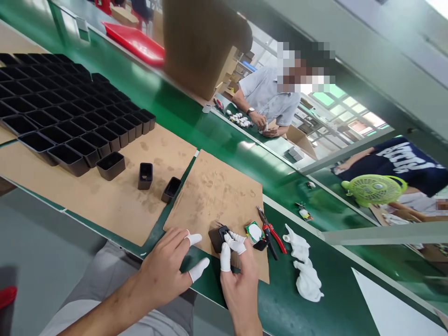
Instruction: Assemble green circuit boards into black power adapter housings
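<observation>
My left hand (pixel 170 263) hovers by the bench's near edge, open, with white finger cots on thumb and forefinger and nothing between them. My right hand (pixel 241 273), also in white finger cots, is closed on the end of a dark plastic box (pixel 215 237) lying on the cardboard. Its fingertips hide part of that end, and thin wires poke up behind the box. Just right of this hand is a green circuit board (pixel 249 229) with a round white piece on it. Beside it lie red-and-black-handled pliers (pixel 271 233).
Rows of open black boxes (pixel 73 109) fill the left cardboard sheet (pixel 140 224), with several standing apart. Crumpled white cloths (pixel 308 280) lie right of the pliers. Across a green conveyor strip (pixel 224 161) a person (pixel 269 93) handles small parts. A green fan (pixel 376 189) stands farther right.
</observation>
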Demonstrator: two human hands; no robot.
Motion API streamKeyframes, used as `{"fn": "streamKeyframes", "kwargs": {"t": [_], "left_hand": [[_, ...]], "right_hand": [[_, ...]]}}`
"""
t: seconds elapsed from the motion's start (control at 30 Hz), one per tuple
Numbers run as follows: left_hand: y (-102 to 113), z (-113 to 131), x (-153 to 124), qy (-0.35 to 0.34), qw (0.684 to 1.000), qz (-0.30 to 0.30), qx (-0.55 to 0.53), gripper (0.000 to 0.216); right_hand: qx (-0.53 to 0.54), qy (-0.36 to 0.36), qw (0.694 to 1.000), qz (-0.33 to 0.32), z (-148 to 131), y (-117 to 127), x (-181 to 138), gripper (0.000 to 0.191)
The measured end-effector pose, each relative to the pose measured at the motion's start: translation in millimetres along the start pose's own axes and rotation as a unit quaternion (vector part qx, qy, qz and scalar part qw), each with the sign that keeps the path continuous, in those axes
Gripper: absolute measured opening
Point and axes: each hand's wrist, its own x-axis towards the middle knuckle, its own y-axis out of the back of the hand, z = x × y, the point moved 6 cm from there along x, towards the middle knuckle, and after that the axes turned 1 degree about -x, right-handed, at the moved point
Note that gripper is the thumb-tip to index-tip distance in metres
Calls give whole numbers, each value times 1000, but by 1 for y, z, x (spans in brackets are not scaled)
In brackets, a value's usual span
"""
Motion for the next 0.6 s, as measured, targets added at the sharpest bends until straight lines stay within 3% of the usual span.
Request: {"fn": "streamKeyframes", "kwargs": {"t": [0.13, 0.33, 0.6], "left_hand": [[-1, -2, -5, -19, 1000, 4, 8, 31], [-4, -1, -7, -30, 999, 20, 32, 25], [-1, -1, -5, -25, 999, 10, 25, 22]], "right_hand": [[-25, 51, 998, 8, -5, 3, -2, 21], [-50, 94, 994, 34, -18, 12, -3, 37], [-91, 95, 991, 9, -1, -6, -8, 26]]}}
